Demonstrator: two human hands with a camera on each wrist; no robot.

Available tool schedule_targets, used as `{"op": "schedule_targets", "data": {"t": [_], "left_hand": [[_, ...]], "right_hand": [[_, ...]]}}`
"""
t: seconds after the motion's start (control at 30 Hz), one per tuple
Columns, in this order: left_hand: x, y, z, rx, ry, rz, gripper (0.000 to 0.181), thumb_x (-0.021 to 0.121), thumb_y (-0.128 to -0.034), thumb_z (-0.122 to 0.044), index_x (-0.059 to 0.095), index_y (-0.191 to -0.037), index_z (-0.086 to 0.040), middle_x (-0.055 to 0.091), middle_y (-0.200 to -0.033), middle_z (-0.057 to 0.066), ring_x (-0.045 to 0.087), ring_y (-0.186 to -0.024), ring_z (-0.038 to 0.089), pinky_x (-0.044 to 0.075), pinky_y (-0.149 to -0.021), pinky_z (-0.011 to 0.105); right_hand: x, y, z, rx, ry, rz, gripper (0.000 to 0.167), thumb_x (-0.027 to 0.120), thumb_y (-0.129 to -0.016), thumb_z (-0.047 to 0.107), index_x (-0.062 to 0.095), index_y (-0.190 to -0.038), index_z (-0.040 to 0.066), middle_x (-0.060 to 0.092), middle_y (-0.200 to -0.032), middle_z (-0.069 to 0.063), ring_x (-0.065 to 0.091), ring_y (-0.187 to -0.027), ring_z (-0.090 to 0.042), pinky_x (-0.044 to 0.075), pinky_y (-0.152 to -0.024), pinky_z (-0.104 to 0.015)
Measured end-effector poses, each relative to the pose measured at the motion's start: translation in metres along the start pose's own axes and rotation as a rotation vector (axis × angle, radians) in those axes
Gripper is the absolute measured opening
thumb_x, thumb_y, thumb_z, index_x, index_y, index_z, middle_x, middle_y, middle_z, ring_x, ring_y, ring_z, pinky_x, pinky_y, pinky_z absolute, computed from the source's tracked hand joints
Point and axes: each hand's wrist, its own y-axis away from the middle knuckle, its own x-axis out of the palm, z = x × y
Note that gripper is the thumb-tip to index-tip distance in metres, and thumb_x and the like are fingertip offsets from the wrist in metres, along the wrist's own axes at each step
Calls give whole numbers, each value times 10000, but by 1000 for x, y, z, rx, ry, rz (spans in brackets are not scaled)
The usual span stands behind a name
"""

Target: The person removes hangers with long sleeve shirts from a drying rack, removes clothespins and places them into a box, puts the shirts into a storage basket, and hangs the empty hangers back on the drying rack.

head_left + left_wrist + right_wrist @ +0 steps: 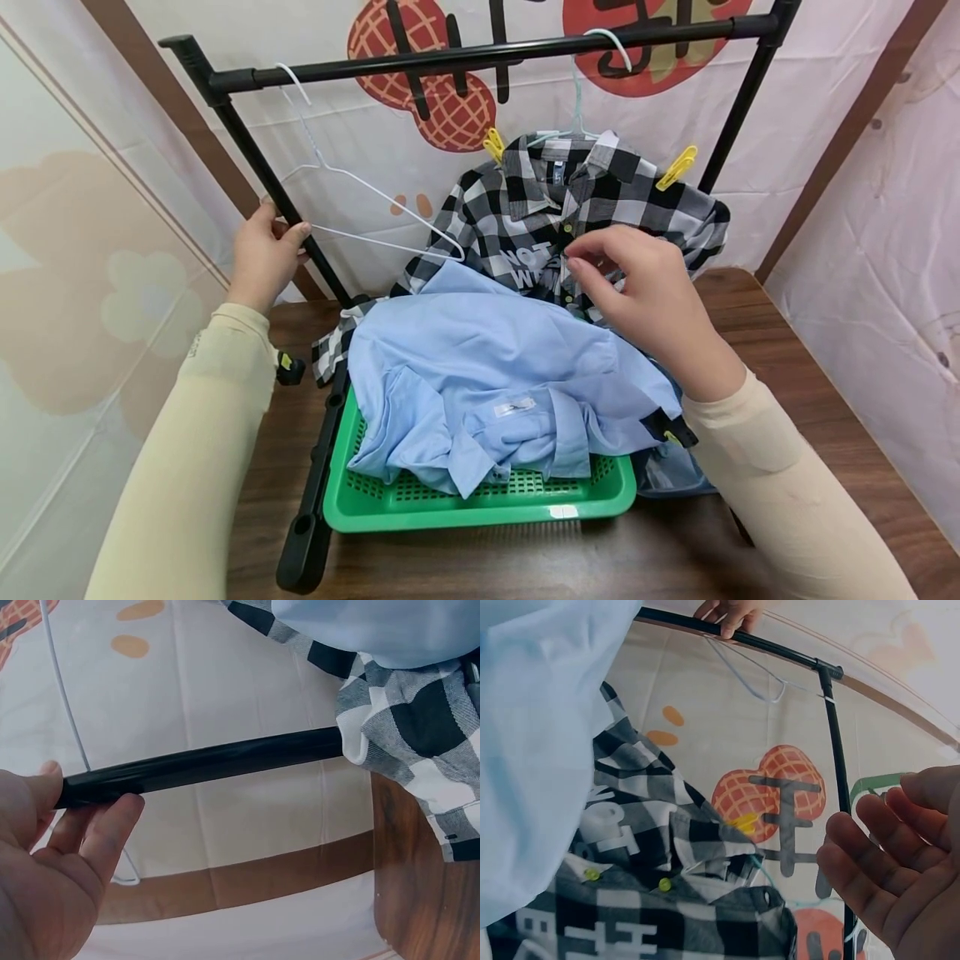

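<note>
My left hand grips the left upright post of a black clothes rack, thumb on one side and fingers on the other. A white wire hanger hangs from the bar beside that hand, with no garment on it. My right hand hovers with loosely bent fingers and nothing between them. Behind it hangs a black-and-white plaid shirt on a pale blue hanger, with yellow clothespins at its shoulders. A light blue shirt lies heaped in a green basket, collar toward me.
The rack's crossbar spans the back, and its left foot lies beside the basket. A blue container is partly hidden at the basket's right. Everything stands on a brown wooden table before a printed cloth backdrop.
</note>
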Motion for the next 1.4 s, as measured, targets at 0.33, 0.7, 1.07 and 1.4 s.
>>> {"op": "schedule_targets", "data": {"t": [0.33,0.7,1.07,1.4], "left_hand": [[3,1,9,32,93,-12,526,597,-1030,-365,481,-1454,-76,546,-1057,-6,664,-930,124,591,-783,207],[3,20,37,32,101,90,497,614,-1029,-328,465,-1407,-42,574,-1206,82,632,-895,67,609,-751,259],[-9,51,44,48,215,139,418,620,-1030,-272,490,-1382,-88,588,-1141,6,655,-934,41,611,-737,258],[-19,99,42,110,106,259,463,634,-1026,-322,497,-1392,-73,606,-1255,36,648,-1004,28,607,-770,261]], "right_hand": [[-3,34,-18,59,6,-21,105,721,-966,121,753,-1063,95,728,-971,4,604,-815,-90,484,-675,-210],[-4,50,-30,121,15,-22,107,728,-955,99,758,-1058,106,729,-985,4,593,-843,-108,465,-729,-189],[-4,62,-42,141,27,-6,143,740,-940,71,752,-1081,92,730,-991,-16,602,-851,-92,471,-752,-134],[-3,70,-46,175,6,25,143,742,-948,99,758,-1088,122,730,-1042,1,627,-868,-115,481,-763,-136]]}}
